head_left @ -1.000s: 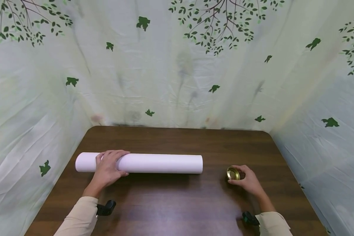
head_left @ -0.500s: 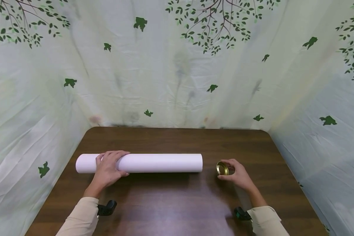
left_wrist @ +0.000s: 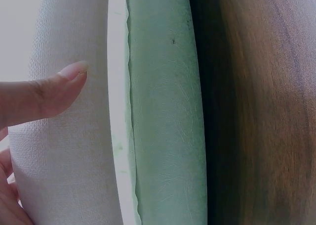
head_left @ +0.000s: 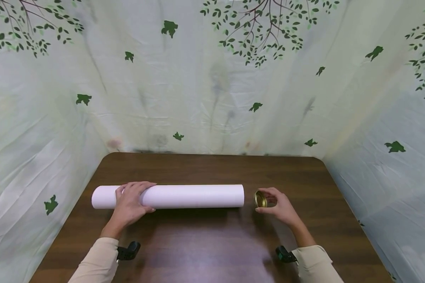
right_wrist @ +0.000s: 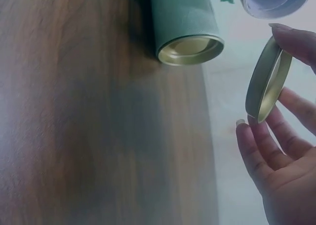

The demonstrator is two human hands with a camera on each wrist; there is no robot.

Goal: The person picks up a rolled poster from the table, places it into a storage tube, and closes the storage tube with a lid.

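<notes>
L hand: laid over the tube near its L end; fingers curled over the top, thumb on the near side. Tube is gripped and pinned flat on the table. In the L wrist view a thumb is seen pressed on the tube's textured wall.
Tube: long, pale, lying across the table, parallel to its far edge; open R end w/ gold rim is seen in the R wrist view. No cap fitted yet.
Gap: cap is held just beside the tube's R end, apart from it, not touching.
R hand: gold metal cap is pinched by its rim, thumb below and fingertips above; remaining fingers loosely spread. Cap is held on edge, hollow side toward the tube mouth.
Step (judged): capping the tube; cap brought up to the open end, alignment stage.
Next move calls for (judged): cap to be squared w/ the rim, axis matched to the tube's, then pushed straight on; tube to be kept from rolling or sliding L by the L hand.
Risk: tilted cap may jam on the rim.
</notes>
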